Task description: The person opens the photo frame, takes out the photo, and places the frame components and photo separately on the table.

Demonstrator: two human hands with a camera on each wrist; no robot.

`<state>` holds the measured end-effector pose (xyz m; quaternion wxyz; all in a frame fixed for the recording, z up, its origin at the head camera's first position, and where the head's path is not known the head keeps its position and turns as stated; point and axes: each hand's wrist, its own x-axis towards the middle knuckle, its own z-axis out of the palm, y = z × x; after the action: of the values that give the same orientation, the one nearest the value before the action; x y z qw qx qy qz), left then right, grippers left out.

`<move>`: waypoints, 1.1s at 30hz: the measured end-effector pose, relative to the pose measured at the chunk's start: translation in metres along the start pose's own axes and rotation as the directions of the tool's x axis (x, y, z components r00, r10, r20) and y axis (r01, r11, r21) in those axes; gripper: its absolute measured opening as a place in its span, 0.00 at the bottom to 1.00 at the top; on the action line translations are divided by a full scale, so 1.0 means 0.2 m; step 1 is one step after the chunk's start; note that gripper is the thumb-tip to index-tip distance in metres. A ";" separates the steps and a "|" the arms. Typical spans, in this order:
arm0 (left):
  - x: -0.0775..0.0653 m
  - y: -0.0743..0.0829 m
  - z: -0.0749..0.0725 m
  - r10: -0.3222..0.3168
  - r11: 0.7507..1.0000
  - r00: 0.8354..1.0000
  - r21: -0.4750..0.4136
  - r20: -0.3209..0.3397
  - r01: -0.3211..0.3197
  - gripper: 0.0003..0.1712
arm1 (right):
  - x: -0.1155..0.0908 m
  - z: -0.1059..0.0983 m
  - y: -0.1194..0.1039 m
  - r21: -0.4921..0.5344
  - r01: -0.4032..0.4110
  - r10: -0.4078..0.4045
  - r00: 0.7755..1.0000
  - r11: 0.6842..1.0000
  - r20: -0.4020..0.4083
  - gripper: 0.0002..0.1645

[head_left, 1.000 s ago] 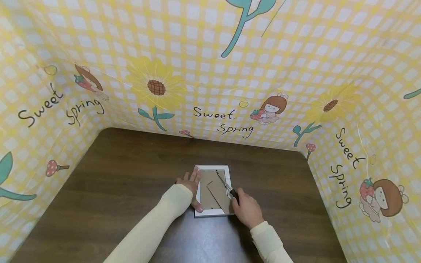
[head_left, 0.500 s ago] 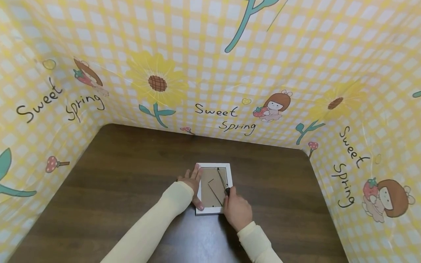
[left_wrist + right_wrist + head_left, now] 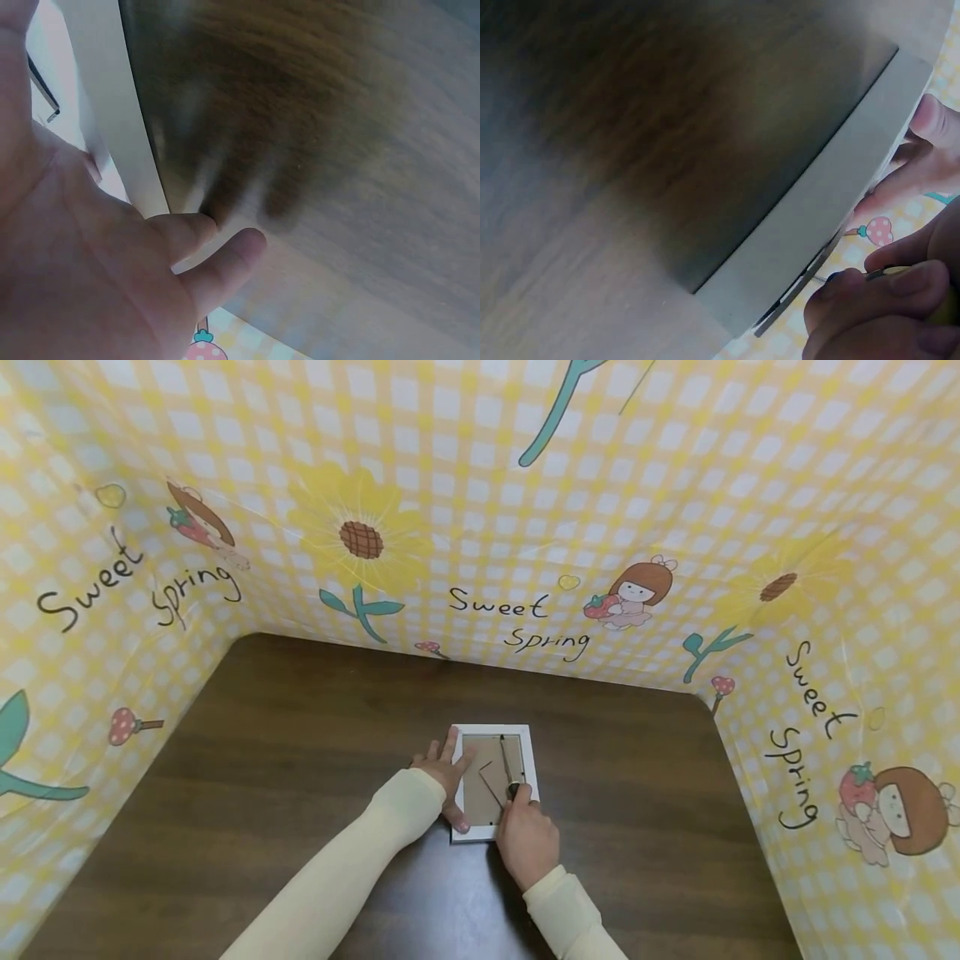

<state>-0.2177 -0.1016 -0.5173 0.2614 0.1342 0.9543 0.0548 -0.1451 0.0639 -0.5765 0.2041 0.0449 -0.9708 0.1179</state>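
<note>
A white frame lies back-up on a brown table at 12 o'clock, the spread left hand bracing its 9 o'clock edge, while the thin tool gripped by the right hand probably needs a low, gentle angle at the frame's 12 o'clock tab.

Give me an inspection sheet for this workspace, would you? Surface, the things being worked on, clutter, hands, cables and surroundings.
Surface: brown wood-look table, with pale glare on the near side.
Job's things: white picture frame lying back side up, brown backing board showing; screwdriver over the board, tip at the far edge, contact too small to confirm.
Clutter: nothing seen.
Hands: left hand spread along the frame's left side; right hand gripping the screwdriver's handle.
Cables: nothing seen.
Surroundings: yellow checked sheet with printed pictures and lettering, behind the table and along both sides.
</note>
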 end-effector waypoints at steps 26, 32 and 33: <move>0.02 -0.04 0.00 0.044 0.999 0.998 -0.018 0.033 -0.044 0.76 | 0.15 -0.15 0.01 0.061 -0.037 0.033 0.997 0.997 0.077 0.10; 0.00 -0.04 0.00 0.047 0.999 0.999 -0.017 0.022 -0.046 0.75 | 0.25 -0.21 0.00 0.017 -0.030 0.028 0.993 0.999 0.116 0.09; 0.01 -0.04 0.00 0.048 0.999 0.999 -0.018 0.022 -0.048 0.75 | 0.26 -0.22 0.00 0.007 -0.033 0.032 0.994 0.999 0.103 0.10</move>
<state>-0.2205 -0.1091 -0.5193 0.2721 0.1553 0.9472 0.0679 -0.1757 0.0727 -0.5159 0.1518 0.0360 -0.9801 0.1230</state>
